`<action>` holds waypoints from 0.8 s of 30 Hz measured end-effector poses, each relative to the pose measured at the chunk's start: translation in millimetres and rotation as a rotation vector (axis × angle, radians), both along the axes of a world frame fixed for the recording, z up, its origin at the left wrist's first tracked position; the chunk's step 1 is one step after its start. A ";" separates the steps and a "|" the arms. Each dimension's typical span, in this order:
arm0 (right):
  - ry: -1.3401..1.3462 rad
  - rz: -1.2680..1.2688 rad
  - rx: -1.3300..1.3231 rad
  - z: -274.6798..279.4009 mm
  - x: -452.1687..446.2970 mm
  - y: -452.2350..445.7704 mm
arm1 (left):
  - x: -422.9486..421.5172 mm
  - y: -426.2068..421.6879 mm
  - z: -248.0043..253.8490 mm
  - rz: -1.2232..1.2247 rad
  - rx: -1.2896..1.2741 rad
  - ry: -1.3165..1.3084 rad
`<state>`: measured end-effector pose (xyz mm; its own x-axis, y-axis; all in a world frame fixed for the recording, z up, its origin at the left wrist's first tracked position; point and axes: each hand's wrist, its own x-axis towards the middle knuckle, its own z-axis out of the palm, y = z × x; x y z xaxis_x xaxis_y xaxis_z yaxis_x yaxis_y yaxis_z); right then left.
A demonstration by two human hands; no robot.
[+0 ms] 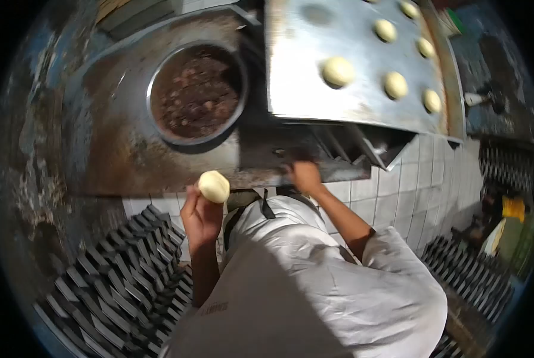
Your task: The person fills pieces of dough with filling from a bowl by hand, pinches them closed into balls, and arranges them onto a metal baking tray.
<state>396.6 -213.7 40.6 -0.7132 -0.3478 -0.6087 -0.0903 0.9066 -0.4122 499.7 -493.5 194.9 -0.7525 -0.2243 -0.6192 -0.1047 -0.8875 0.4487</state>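
Observation:
A pale dough ball [214, 187] rests in my left hand [202, 216], held at the fingers just past the table's front edge. My right hand [304, 177] is over the front edge of the dark surface below the tray; its fingers are blurred, and whether they hold anything is hidden. A round metal bowl [240, 109] with a dark, chunky filling [196, 95] stands on the worn table [109, 137], beyond my left hand. At the upper right, several dough balls [338, 71] sit spaced apart on a metal tray [302, 98].
Stacks of dark metal pans [118, 274] stand at the lower left, and more stacks [469, 277] at the lower right. White floor tiles [392, 191] show right of my right arm. A yellow item [513, 208] lies at the far right.

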 end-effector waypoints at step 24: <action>0.358 0.321 0.018 45.5 -114.9 -353.6 | -21.7 -250.4 -80.9 0.299 0.023 -0.137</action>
